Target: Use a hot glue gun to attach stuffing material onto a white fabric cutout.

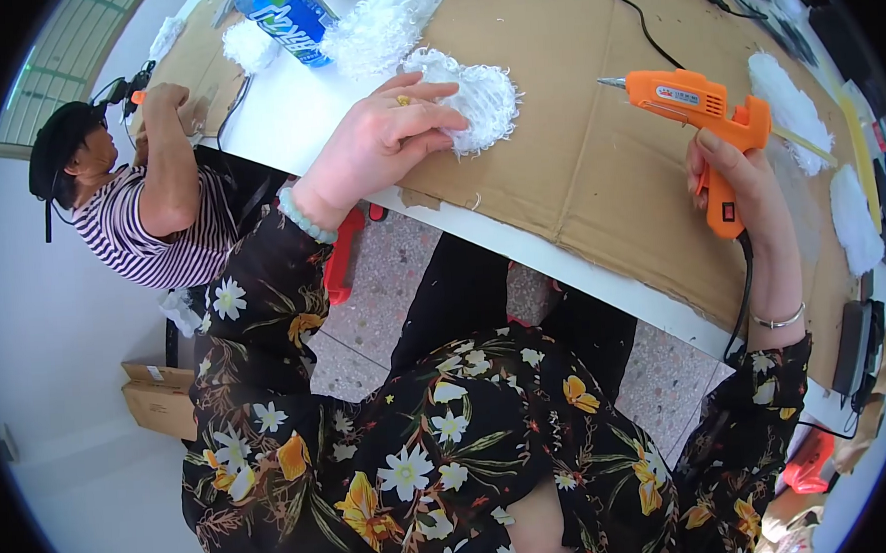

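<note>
My right hand (740, 176) is wrapped round the handle of an orange hot glue gun (679, 100). Its metal nozzle points left, and a pale glue stick (802, 146) pokes out of the back. On the cardboard-covered table, a white shaggy, rounded fabric piece (489, 104) lies under the fingertips of my left hand (380, 135). Those fingers are stretched and apart, resting on the piece's left side. A gap of bare cardboard separates the nozzle from the fabric piece.
Behind my left hand are a fluffy white bundle (385, 29) and a blue-labelled bottle (284, 19). More white pieces (790, 108) lie at right. Black cords cross the cardboard (550, 31). At the far left sits another person (148, 192) in stripes, holding something orange.
</note>
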The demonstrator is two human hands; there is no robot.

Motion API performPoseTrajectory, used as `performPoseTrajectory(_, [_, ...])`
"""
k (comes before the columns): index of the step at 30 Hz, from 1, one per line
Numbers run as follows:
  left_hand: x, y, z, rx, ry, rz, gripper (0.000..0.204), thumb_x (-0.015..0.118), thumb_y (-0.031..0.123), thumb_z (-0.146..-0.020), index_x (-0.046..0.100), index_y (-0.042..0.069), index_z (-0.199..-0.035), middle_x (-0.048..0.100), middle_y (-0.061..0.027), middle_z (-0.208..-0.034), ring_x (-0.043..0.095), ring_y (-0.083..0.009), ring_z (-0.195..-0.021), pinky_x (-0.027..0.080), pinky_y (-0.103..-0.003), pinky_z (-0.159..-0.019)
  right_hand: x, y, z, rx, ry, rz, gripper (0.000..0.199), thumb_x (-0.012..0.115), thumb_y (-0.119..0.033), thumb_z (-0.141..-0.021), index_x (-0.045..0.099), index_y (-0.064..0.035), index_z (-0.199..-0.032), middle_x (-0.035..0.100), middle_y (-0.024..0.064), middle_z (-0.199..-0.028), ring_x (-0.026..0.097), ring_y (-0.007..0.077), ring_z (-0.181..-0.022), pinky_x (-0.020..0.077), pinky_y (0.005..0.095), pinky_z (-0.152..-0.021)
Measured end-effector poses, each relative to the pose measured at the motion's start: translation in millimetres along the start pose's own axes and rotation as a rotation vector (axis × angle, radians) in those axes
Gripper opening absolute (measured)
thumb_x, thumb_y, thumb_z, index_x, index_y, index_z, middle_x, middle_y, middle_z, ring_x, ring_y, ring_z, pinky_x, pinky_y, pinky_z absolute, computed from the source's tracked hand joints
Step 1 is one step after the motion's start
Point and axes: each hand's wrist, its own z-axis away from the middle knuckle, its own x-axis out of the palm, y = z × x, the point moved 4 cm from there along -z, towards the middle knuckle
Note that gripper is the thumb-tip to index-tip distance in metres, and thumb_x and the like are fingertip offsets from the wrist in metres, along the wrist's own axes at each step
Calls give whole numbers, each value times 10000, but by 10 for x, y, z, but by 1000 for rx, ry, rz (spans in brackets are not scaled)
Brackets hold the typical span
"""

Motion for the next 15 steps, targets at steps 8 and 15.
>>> performPoseTrajectory(8, [64, 19, -109, -106, 66, 158, 182, 682, 51, -707, 636, 92, -879, 610, -45, -725, 590, -232, -732, 471, -344, -731, 11, -37, 33, -2, 12, 30, 311, 577, -358, -858, 523, -62, -782, 529, 23, -638, 517, 82, -513, 430, 211, -466])
performPoseTrajectory(15, [89, 194, -126, -28, 175, -89, 215, 614, 36, -737, 590, 117, -935, 562, -49, -676, 573, -250, -667, 470, -346, -700, 63, -75, 49, -15, 9, 25, 314, 576, -357, -861, 523, -62, -767, 541, 29, -625, 519, 84, -508, 427, 209, -471])
